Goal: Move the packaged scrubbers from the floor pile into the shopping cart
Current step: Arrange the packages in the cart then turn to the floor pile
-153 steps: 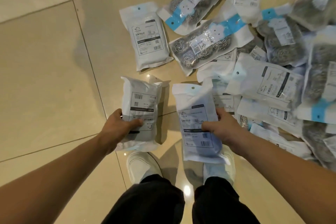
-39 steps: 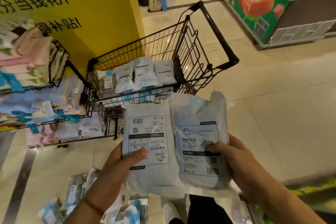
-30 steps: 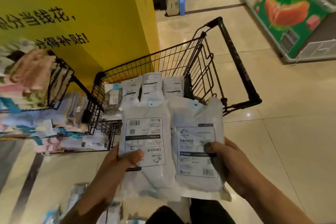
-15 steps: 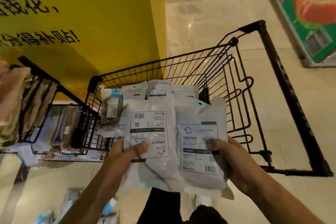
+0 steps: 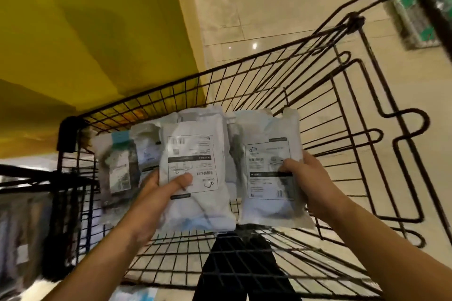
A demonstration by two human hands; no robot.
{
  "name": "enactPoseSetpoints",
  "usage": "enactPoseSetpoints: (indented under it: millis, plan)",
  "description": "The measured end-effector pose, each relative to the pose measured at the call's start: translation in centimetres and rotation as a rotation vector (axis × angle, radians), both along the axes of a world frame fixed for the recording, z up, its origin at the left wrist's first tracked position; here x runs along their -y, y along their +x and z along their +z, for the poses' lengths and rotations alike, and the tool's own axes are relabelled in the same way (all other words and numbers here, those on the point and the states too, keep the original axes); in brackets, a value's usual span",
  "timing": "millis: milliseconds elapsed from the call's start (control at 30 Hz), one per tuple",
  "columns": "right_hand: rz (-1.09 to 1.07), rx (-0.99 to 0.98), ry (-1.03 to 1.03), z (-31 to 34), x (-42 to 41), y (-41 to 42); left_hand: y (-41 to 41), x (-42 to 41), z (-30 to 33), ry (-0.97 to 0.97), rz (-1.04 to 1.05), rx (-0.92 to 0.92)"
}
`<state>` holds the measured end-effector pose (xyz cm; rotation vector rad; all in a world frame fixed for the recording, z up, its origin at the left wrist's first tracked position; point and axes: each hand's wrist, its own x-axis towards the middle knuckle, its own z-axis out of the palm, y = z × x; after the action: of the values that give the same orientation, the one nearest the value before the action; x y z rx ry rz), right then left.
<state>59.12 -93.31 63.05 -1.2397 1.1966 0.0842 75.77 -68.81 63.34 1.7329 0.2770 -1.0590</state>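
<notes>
Both arms stretched forward over cart (image 5: 244, 73). Left hand (image 5: 156, 200) gripping left pack (image 5: 195, 178), thumb on label; right hand (image 5: 310, 186) gripping right pack (image 5: 266, 168) likewise. Farther left, more packs (image 5: 119, 164) inside cart.

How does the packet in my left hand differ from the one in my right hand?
The left packet, held by the left hand, has its label upside down, cloud logo at the bottom; the right packet, in the right hand, reads upright, logo on top. The left packet sits slightly lower. Both are white, labelled and held over the shopping cart.
</notes>
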Motion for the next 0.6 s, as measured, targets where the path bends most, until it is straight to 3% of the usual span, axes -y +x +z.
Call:
enactPoseSetpoints:
  millis: [133, 367, 600]
  plan:
    - [-0.021, -0.015, -0.071, -4.2, 1.7, 2.2, 1.2, 1.3, -2.7, -0.001, -0.093, -0.007]
    - [-0.046, -0.042, -0.043, -8.4, 2.0, 3.5, 2.7, 2.4, -7.3, 0.044, -0.004, 0.007]
    - [0.102, -0.130, -0.360, -8.6, 1.0, 3.1, 2.3, 2.3, -7.0, 0.198, -0.075, 0.159]
